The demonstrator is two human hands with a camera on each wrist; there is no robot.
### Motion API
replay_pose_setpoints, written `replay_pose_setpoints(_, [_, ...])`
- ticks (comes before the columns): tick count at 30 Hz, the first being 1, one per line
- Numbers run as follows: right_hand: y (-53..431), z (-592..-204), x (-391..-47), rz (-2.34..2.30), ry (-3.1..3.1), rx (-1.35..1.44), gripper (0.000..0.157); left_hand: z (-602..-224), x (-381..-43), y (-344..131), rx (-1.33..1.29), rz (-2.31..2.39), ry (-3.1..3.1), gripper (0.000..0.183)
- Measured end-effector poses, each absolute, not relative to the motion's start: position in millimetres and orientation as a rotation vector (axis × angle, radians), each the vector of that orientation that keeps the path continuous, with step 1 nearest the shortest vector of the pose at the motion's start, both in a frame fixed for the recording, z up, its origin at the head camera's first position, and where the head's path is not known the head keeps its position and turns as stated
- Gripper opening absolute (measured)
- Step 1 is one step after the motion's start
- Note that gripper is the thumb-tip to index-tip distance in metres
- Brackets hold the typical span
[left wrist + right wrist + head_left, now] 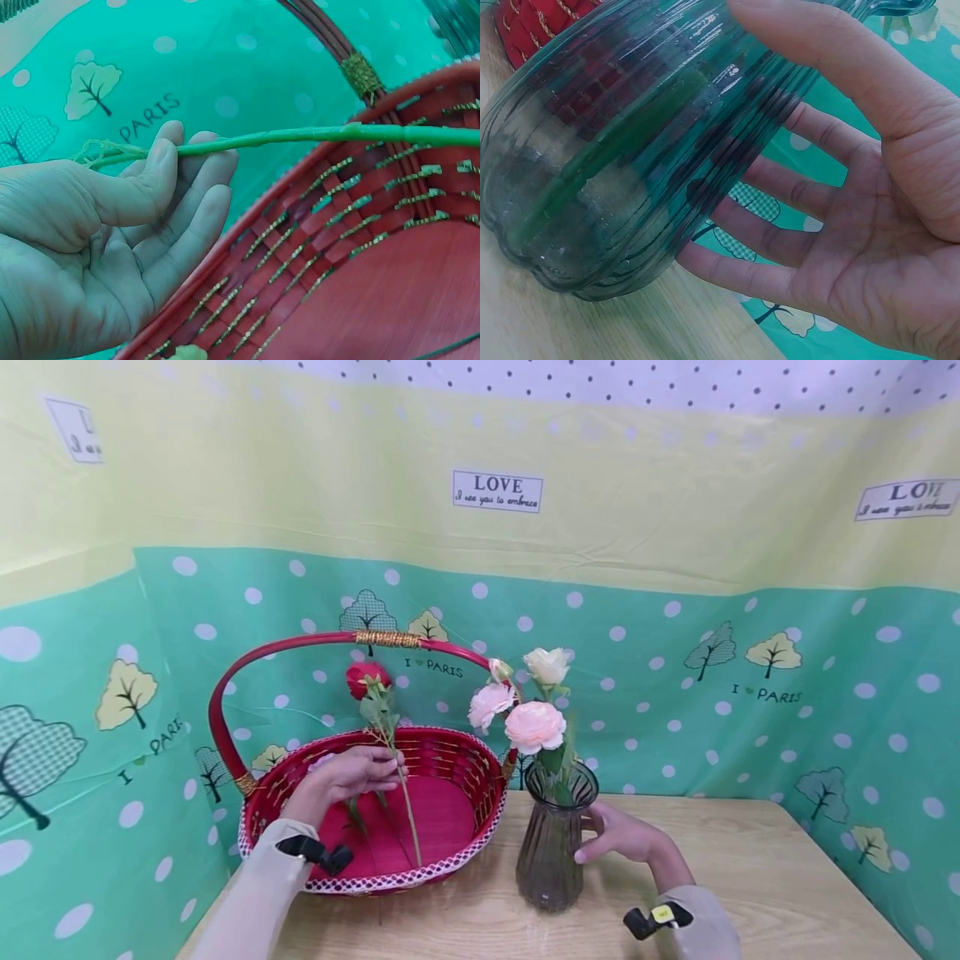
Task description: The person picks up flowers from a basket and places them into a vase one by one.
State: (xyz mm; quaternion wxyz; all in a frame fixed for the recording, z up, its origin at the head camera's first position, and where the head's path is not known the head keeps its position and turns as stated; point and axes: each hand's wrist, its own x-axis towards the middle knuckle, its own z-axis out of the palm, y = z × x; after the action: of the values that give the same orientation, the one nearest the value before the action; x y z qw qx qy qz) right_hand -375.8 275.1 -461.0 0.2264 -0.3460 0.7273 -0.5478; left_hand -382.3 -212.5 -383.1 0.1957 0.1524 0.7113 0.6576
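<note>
Thumb and fingertips of my left hand (365,772) pinch the green stem (300,135) of a red flower (367,680) over the red woven basket (480,827). Its bloom points up towards the basket handle, with leaves just below, and the bare stem slants down inside the rim. My right hand (626,833) holds the ribbed smoky glass vase (550,868) from its right side, thumb in front and fingers reaching behind the glass. Upright in that vase stand pink flowers (535,727) and a cream flower (547,666). A thick green stem (607,150) shows through the glass.
More green stems (363,831) lie in the basket, partly hidden by my left hand. The basket's tall arched handle (386,638) rises behind. Both basket and vase stand on a light wooden table (735,860), with a patterned curtain (660,693) close behind.
</note>
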Motion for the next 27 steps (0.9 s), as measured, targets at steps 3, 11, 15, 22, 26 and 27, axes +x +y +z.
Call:
replay_pose_setpoints(3, [275,-460,-375,-1.51,2.004,-0.957,0.086,-381,-382,-209,0.452,1.853,2.0,0.02])
replay_pose_setpoints(11, [275,-460,-376,-1.513,1.978,-0.969,0.085,-379,-379,-198,0.499,1.916,1.986,0.016])
replay_pose_setpoints(15, [275,-461,-376,-1.519,1.958,-0.973,0.084,-377,-377,-191,0.558,1.921,1.997,0.016])
replay_pose_setpoints(22, [275,-462,-377,-1.532,1.947,-0.976,0.083,-372,-372,-178,0.601,1.962,2.013,0.025])
replay_pose_setpoints(26, [275,-461,-376,-1.526,1.958,-0.982,0.085,-369,-370,-175,0.593,2.043,2.002,0.03])
replay_pose_setpoints(27, [274,-461,-376,-1.526,1.957,-0.984,0.085,-369,-370,-175,0.594,2.069,1.989,0.03])
